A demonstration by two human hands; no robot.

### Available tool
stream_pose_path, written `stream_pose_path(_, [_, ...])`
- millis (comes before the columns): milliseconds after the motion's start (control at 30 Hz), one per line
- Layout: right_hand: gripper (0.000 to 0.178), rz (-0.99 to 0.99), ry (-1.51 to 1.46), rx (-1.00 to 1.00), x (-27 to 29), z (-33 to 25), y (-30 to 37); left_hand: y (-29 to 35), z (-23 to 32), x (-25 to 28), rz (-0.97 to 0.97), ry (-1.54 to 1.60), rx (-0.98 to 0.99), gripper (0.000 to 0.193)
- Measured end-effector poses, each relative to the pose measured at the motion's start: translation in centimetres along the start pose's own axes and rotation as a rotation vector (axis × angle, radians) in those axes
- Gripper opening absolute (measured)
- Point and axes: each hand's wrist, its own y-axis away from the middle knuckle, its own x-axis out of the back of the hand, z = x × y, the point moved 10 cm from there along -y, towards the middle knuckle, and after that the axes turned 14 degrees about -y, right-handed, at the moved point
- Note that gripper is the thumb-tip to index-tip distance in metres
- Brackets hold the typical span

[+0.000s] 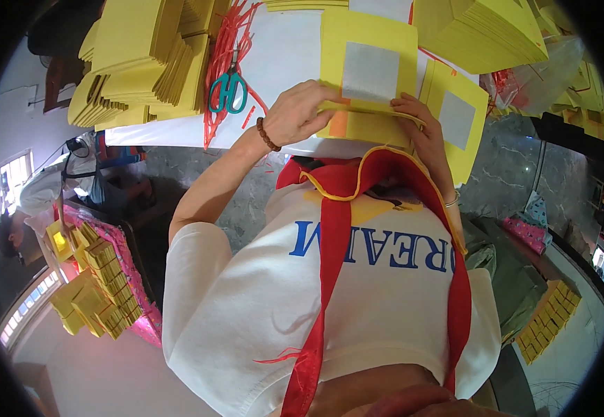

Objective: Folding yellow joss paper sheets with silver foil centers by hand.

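Observation:
At the front edge of the white-covered table, a yellow sheet of paper with a silver square lies before me. Along its near side is a raised yellow paper edge, apparently a fold or thin stack, with an orange patch at its left. My left hand, with a beaded bracelet at the wrist, is closed on the left end of this edge. On the right end, my right hand grips it with bent fingers. Beside my right hand lies another yellow sheet with a silver square, overhanging the table edge.
Teal-handled scissors rest on red strips left of my hands. Tall stacks of yellow paper stand at the left, another stack at the back right. A co-worker sits far left beside yellow bundles.

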Motion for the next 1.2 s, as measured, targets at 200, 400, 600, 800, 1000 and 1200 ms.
stream_pose_path(200, [0.022,0.011,-0.114,-0.019,0.0,-0.1,0.0,-0.3,-1.3,0.9,0.2,-0.223,-0.002,0.04])
stream_pose_path(400, [0.03,0.208,0.21,0.151,1.0,-4.0,-0.1,-0.1,1.1,1.3,0.225,-0.599,-0.163,0.045])
stream_pose_path(600, [0.033,-0.054,0.526,0.273,-1.1,-4.5,1.1,2.3,3.4,0.8,0.139,-0.439,-0.228,0.039])
stream_pose_path(800, [0.031,-0.102,0.412,0.152,-1.5,-3.4,1.0,1.3,1.4,1.3,0.189,-0.11,-0.027,0.038])
stream_pose_path(1000, [0.024,-0.036,0.232,0.065,-0.5,-3.0,0.2,1.4,-1.4,0.1,0.165,0.137,0.144,0.023])
stream_pose_path(1200, [0.026,0.22,0.03,-0.321,1.4,0.5,-0.6,2.5,-6.3,-3.4,0.21,0.569,0.69,0.023])
